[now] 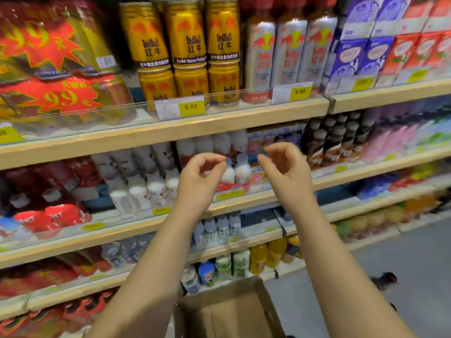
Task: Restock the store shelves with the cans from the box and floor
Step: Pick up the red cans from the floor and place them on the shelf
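Gold Red Bull cans [189, 52] stand stacked two high on the top shelf [219, 123], behind a 6.00 price tag. Both my hands hang in the air in front of the second shelf, below those cans. My left hand [203, 173] is empty, fingers curled loosely and apart. My right hand [284, 164] is likewise empty with fingers spread and bent. A brown cardboard box [229, 308] sits low between my forearms; its inside looks bare from here.
Tall silver Red Bull cans [288, 54] stand right of the gold ones. White bottles [235, 170] fill the second shelf behind my hands. Red multipacks [48, 69] sit top left. Grey floor [402, 259] opens to the right, with a dark object [385, 280] on it.
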A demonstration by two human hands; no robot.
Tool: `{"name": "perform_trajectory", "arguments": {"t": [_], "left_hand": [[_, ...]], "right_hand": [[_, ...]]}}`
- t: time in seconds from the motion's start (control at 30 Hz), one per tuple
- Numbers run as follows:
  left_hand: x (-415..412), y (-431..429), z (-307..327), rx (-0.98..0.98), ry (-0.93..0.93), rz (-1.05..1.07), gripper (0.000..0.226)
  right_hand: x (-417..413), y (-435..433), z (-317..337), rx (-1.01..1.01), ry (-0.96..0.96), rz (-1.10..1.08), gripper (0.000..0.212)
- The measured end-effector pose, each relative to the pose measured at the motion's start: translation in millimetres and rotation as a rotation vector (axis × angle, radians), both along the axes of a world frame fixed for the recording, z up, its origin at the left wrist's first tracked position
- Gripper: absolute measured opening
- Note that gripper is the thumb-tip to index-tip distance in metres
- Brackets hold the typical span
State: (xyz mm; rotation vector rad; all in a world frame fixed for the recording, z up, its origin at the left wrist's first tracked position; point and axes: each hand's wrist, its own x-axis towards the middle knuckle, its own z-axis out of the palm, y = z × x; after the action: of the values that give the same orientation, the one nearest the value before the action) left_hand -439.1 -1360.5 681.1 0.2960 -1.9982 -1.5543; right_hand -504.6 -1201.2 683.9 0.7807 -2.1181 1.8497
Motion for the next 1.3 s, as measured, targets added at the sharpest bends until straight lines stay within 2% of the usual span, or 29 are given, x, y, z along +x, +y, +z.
{"name": "perform_trajectory", "arguments": {"t": [0.17, 0.33, 0.5, 0.7, 0.97, 1.1, 1.3], "left_hand": [[19.8, 26.0, -61.0, 0.048, -0.253, -0.211, 0.011], [23.9, 77.7, -105.4, 0.005, -0.468, -0.468, 0.010], [22.7, 150.6, -135.1, 0.022, -0.556, -0.621, 0.007], [-2.5, 254.6, -160.7, 0.019, -0.642, -0.656, 0.010], [-45.3, 393.7, -190.1, 0.086, -0.684, -0.653, 0.009], [-69.4, 422.7, -208.2, 0.099, -0.729, -0.621, 0.007], [-132.2, 436.3, -237.5, 0.140, -0.752, -0.451, 0.016]], "right_hand": [[52.0, 44.5, -72.4, 0.019, -0.246, -0.164, 0.029], [90.5, 97.4, -119.0, 0.014, -0.447, -0.327, 0.028], [112.5, 171.3, -152.1, -0.010, -0.585, -0.462, 0.028], [108.6, 271.0, -180.5, 0.039, -0.771, -0.495, 0.012], [61.6, 418.2, -200.0, 0.178, -0.875, -0.496, 0.009], [22.6, 461.3, -217.3, 0.236, -0.927, -0.491, 0.012], [-59.2, 491.3, -251.1, 0.352, -0.968, -0.448, 0.014]]}}
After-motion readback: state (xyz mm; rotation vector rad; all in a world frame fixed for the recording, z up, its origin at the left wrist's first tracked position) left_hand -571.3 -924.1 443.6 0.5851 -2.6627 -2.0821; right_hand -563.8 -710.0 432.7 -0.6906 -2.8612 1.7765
